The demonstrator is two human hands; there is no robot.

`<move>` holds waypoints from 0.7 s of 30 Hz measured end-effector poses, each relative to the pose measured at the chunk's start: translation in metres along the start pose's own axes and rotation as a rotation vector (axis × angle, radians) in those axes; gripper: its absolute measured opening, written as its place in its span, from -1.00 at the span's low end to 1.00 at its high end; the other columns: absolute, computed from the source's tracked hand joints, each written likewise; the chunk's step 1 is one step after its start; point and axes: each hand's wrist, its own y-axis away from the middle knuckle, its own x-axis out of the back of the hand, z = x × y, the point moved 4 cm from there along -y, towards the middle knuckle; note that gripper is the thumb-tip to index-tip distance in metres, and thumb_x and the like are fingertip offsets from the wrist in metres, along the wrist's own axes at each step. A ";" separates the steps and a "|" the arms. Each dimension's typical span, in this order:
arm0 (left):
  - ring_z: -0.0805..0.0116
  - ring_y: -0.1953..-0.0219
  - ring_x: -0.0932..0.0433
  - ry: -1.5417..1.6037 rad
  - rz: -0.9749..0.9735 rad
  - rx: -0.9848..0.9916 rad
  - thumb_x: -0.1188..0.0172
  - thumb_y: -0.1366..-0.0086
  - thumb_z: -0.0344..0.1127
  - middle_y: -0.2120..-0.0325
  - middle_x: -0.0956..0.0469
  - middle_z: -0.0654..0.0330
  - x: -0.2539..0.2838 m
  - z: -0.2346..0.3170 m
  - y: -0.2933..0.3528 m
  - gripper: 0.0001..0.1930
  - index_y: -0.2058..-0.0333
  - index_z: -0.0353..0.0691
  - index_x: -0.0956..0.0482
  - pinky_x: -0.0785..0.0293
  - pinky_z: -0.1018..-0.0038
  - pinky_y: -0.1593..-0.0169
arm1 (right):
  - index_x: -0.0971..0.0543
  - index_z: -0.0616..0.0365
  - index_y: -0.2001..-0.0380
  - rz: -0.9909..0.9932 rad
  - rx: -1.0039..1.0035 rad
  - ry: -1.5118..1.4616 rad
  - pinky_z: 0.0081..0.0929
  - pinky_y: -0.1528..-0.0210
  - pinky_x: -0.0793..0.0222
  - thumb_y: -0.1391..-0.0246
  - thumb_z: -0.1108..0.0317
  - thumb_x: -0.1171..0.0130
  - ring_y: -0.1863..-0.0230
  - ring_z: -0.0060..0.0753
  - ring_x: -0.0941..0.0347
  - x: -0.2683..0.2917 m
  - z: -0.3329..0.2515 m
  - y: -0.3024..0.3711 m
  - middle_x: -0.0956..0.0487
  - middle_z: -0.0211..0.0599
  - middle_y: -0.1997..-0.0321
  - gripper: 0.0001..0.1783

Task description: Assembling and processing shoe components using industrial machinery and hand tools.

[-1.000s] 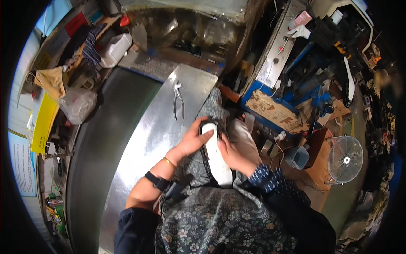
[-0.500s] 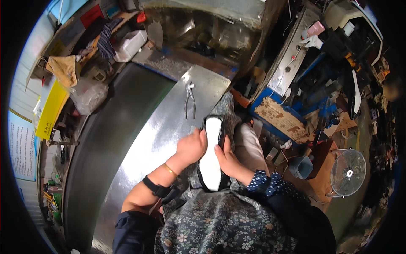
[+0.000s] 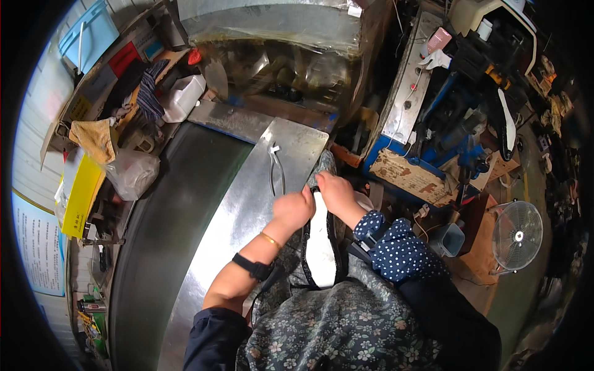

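Note:
A shoe upper [image 3: 305, 263] with a black edge lies over my lap, its white sole side [image 3: 320, 250] facing up. At its far end my left hand [image 3: 294, 209] is closed, thumb and fingers pinching the edge. My right hand [image 3: 337, 193] is closed on the same end from the right, close to the left thumb. The fingers hide that end of the shoe, so what exactly they pinch there is covered. Just beyond my left hand, metal lasting pincers [image 3: 276, 170] lie on the shiny metal sheet [image 3: 216, 235], held by neither hand.
Left of the metal sheet runs a dark conveyor belt [image 3: 167, 216]. A crowded shelf with a yellow box [image 3: 83, 195] and a plastic bag [image 3: 133, 173] borders it. On the right stand a blue machine [image 3: 377, 148], a grey bin [image 3: 448, 240] and a fan [image 3: 518, 236]. Another white-soled shoe [image 3: 507, 123] rests there.
My right hand has moved from the shoe's right side up to its far end, beside my left hand. The shoe now shows more of its near part. The view has shifted slightly.

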 end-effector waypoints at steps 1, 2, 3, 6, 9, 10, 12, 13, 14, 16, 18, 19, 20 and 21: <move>-0.28 0.18 -0.61 0.143 0.042 -0.094 0.33 -0.51 0.09 0.19 -0.63 -0.22 -0.003 -0.002 0.012 -0.37 0.09 -0.36 -0.60 -0.50 -0.01 0.00 | -0.61 0.22 0.24 0.014 0.001 0.004 -0.16 0.05 -0.49 -0.42 0.10 0.16 0.11 0.03 -0.62 0.000 0.012 -0.002 -0.69 -0.03 0.21 -0.54; -0.30 0.14 -0.60 0.284 0.085 -0.191 0.26 -0.49 0.12 0.15 -0.61 -0.25 -0.005 -0.004 0.024 -0.37 -0.02 -0.38 -0.54 -0.49 -0.01 -0.02 | -0.61 0.23 0.19 -0.031 -0.022 -0.368 -0.24 -0.01 -0.46 -0.44 0.07 0.18 0.09 -0.08 -0.61 -0.006 0.032 -0.001 -0.69 -0.09 0.18 -0.52; -0.23 -0.09 -0.53 0.353 -0.083 -0.102 0.08 -0.42 0.24 0.02 -0.54 -0.35 -0.020 -0.013 0.035 -0.22 -0.23 -0.46 -0.34 -0.44 0.17 -0.17 | -0.62 0.23 0.13 -0.073 -0.045 -0.741 -0.33 -0.06 -0.43 -0.46 0.05 0.21 0.06 -0.20 -0.61 -0.016 0.054 0.001 -0.69 -0.15 0.15 -0.49; 0.10 -0.36 -0.25 0.995 -0.188 -0.305 -0.42 -0.23 -0.18 -0.32 -0.28 -0.07 -0.057 -0.017 0.091 0.02 -0.43 -0.42 0.10 -0.14 0.29 -0.40 | -0.62 0.28 0.12 -0.007 -0.130 -0.931 -0.41 -0.11 -0.39 -0.48 0.06 0.24 0.06 -0.34 -0.56 -0.029 0.073 -0.001 -0.68 -0.20 0.15 -0.46; 0.26 -0.17 -0.47 1.740 -0.225 -0.055 -0.36 -0.22 -0.50 -0.14 -0.47 0.09 -0.088 0.008 0.108 -0.16 -0.40 -0.26 -0.09 -0.40 0.33 -0.24 | -0.63 0.30 0.21 0.031 -0.064 -0.950 -0.39 -0.04 -0.42 -0.46 0.08 0.18 0.13 -0.31 -0.58 -0.032 0.063 -0.012 -0.68 -0.14 0.20 -0.48; 0.28 -0.11 -0.51 1.778 -0.278 0.021 -0.34 -0.20 -0.55 -0.07 -0.51 0.12 -0.090 0.004 0.107 -0.23 -0.35 -0.23 -0.18 -0.45 0.34 -0.19 | -0.63 0.31 0.26 0.031 -0.105 -0.921 -0.36 0.01 -0.44 -0.43 0.05 0.13 0.15 -0.25 -0.59 -0.032 0.060 -0.017 -0.69 -0.11 0.23 -0.47; 0.26 -0.03 -0.57 1.781 -0.296 0.121 -0.31 -0.19 -0.62 0.03 -0.57 0.16 -0.088 -0.007 0.106 -0.39 -0.21 -0.23 -0.35 -0.52 0.32 -0.13 | -0.63 0.27 0.20 -0.077 -0.031 -0.780 -0.34 -0.01 -0.42 -0.40 0.02 0.05 0.12 -0.27 -0.57 -0.032 0.060 -0.026 -0.67 -0.14 0.20 -0.51; 0.25 -0.02 -0.57 1.774 -0.266 0.162 -0.30 -0.18 -0.61 0.01 -0.57 0.14 -0.077 -0.013 0.108 -0.39 -0.21 -0.25 -0.35 -0.52 0.32 -0.13 | -0.63 0.28 0.20 -0.102 0.007 -0.662 -0.25 0.00 -0.43 -0.38 -0.02 0.04 0.11 -0.12 -0.60 -0.013 0.057 -0.028 -0.68 -0.04 0.22 -0.48; 0.21 -0.01 -0.57 1.793 -0.259 0.138 -0.30 -0.16 -0.60 0.01 -0.57 0.12 -0.078 -0.033 0.105 -0.37 -0.22 -0.27 -0.34 -0.51 0.30 -0.13 | -0.63 0.25 0.16 -0.115 0.041 -0.566 -0.23 -0.01 -0.43 -0.36 -0.02 0.02 0.08 -0.06 -0.59 0.012 0.061 -0.030 -0.68 -0.02 0.20 -0.50; 0.15 0.04 -0.60 1.780 -0.172 0.098 -0.33 -0.09 -0.57 0.07 -0.59 0.09 -0.056 -0.062 0.094 -0.33 -0.22 -0.28 -0.35 -0.55 0.25 -0.08 | -0.62 0.16 0.08 -0.070 0.147 -0.373 -0.18 -0.04 -0.45 -0.33 -0.02 -0.04 -0.01 0.07 -0.56 0.076 0.092 -0.028 -0.66 0.01 0.12 -0.54; -0.06 -0.06 -0.55 1.342 0.054 -0.063 -0.32 -0.15 -0.42 -0.03 -0.54 -0.09 -0.015 -0.083 0.097 -0.37 -0.22 -0.30 -0.37 -0.47 0.07 -0.15 | -0.62 0.15 0.07 0.019 0.159 -0.270 -0.19 -0.04 -0.46 -0.28 0.02 -0.11 0.02 0.02 -0.58 0.165 0.121 -0.021 -0.66 -0.03 0.10 -0.58; -0.11 -0.09 -0.53 1.146 0.198 -0.107 -0.31 -0.20 -0.32 -0.11 -0.48 -0.17 0.006 -0.072 0.106 -0.34 -0.25 -0.37 -0.34 -0.43 0.03 -0.19 | -0.63 0.15 0.08 0.044 0.111 -0.255 -0.21 -0.01 -0.48 -0.26 0.04 -0.14 0.09 0.00 -0.59 0.211 0.142 -0.014 -0.66 -0.05 0.15 -0.60; -0.18 -0.20 -0.41 0.744 0.512 -0.153 -0.31 -0.22 -0.26 -0.20 -0.37 -0.23 0.013 -0.076 0.112 -0.33 -0.28 -0.29 -0.33 -0.38 0.05 -0.23 | -0.65 0.16 0.18 0.115 0.095 -0.066 -0.20 0.06 -0.49 -0.26 0.10 -0.11 0.16 -0.04 -0.59 0.265 0.140 -0.011 -0.66 -0.07 0.24 -0.65; -0.26 -0.30 -0.29 0.320 0.776 -0.211 -0.31 -0.23 -0.20 -0.29 -0.26 -0.30 0.010 -0.078 0.118 -0.32 -0.31 -0.21 -0.33 -0.34 0.08 -0.28 | -0.66 0.15 0.33 0.189 -0.115 0.078 -0.15 0.14 -0.48 -0.20 0.18 -0.12 0.21 -0.11 -0.59 0.306 0.181 -0.013 -0.65 -0.11 0.30 -0.72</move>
